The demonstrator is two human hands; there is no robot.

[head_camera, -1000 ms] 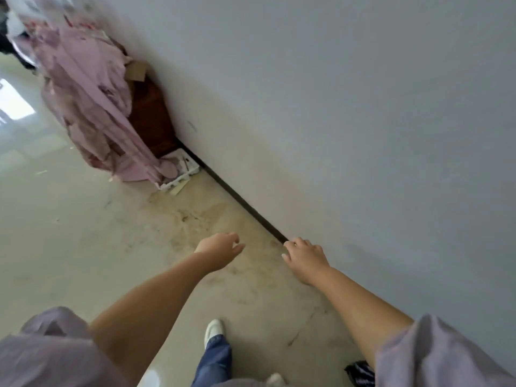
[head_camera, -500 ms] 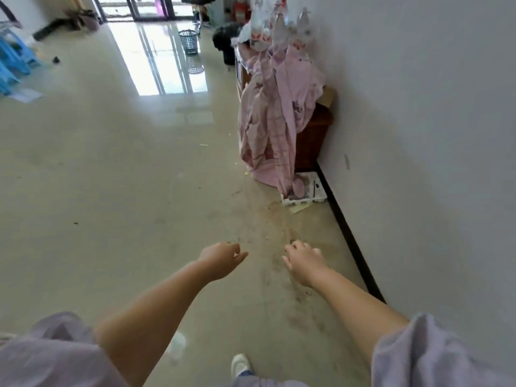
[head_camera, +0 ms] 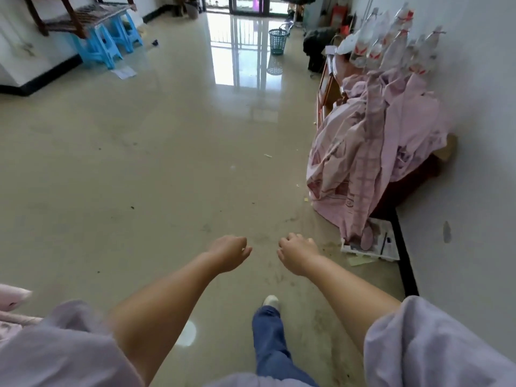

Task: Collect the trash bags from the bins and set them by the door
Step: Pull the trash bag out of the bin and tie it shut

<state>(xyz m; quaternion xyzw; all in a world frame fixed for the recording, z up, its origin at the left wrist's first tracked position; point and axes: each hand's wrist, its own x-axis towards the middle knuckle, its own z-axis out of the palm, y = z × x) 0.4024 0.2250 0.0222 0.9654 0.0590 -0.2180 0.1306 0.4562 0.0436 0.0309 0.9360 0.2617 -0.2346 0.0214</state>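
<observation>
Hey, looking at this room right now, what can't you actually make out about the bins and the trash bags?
- Green mesh bin, head view: too far and small to tell if a bag lines it.
- Dark heap by the right wall: blurred; bag or not, cannot tell.
- Door: cut off by the top edge.
- Cabinet: mostly hidden under pink cloth.

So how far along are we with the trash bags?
Nothing looks collected yet. The left hand and right hand are both loosely curled and hold nothing. The green mesh bin stands far ahead on the floor near the glass door, untouched; whether it holds a bag is unclear. All bags remain.
</observation>
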